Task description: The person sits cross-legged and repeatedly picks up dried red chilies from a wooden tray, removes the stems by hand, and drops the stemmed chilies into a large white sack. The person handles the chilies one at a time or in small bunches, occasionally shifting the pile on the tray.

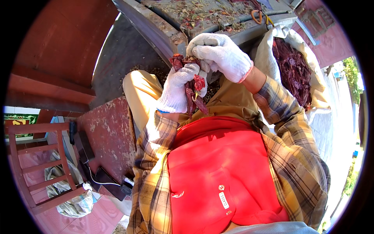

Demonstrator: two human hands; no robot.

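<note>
In a white knitted glove, my left hand (179, 86) is closed around several dried red chili peppers (192, 96). Some of them hang down below its fingers, one showing a pale stem, and others stick out at the top near the thumb side. My right hand (217, 55), gloved alike, is just above and to the right, its fingers bent at the upper ends of the bunch. Whether those fingertips pinch a stem or pepper is hidden by the glove.
A metal-edged table (204, 14) strewn with stems and pepper scraps is ahead. At the right stands a white woven sack (267, 55) of dark red dried peppers. A worn red wooden bench (109, 131) is at the left, with a black device (109, 182) and white cable beyond.
</note>
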